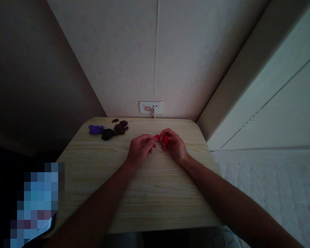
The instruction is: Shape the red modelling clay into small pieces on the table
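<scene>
My right hand (176, 146) is closed around a lump of red modelling clay (166, 139), its fingers curled over it. A smaller bit of red clay (157, 137) shows between the two hands, at the fingertips of my left hand (141, 148). The left thumb and fingers are pinched together on that bit. Both hands are just above the middle of the light wooden table (144, 193). Fingers cover part of the red clay, so I cannot tell whether the two bits are joined.
At the table's far left lie purple clay (96, 130), a black lump (107, 134) and several dark brown pieces (120, 128). A wall socket (151, 107) with a plug is behind the table. A lit, blurred screen (40, 201) is at lower left, a white quilted surface (274, 186) at right.
</scene>
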Available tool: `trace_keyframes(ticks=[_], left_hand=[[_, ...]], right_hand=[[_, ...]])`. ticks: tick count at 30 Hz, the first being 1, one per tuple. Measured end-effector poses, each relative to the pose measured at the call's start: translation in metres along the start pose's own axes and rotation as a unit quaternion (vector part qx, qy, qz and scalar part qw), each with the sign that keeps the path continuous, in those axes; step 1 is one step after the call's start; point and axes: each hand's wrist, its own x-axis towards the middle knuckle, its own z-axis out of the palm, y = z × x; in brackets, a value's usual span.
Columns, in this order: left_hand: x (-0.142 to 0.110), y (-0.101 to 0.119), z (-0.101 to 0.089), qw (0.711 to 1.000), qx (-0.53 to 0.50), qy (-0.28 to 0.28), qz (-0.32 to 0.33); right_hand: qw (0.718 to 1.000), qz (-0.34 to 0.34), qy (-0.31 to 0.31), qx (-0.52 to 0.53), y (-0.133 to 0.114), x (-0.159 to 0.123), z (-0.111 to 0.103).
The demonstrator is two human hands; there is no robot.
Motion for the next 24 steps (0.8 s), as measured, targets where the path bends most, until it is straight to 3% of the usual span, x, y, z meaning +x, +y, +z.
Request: trace_keyframes(ticks=[7,17,21,24], left_hand=[[-0.001,-0.005,0.0,0.999,0.03,-0.019,0.009],[-0.003,-0.008,0.004,0.973,0.188,-0.071,0.112],[-0.003,-0.008,0.002,0.968,0.209,-0.059,0.128],[-0.002,-0.01,0.0,0.981,0.166,-0.028,0.1]], right_hand=[[1.0,-0.013,-0.023,-0.011,0.003,0.001,-0.004],[0.995,-0.025,-0.066,-0.073,0.005,-0.015,0.012],[0.996,-0.024,-0.063,-0.056,0.007,-0.012,0.008],[0.995,-0.041,-0.031,-0.081,0.007,-0.007,0.0]])
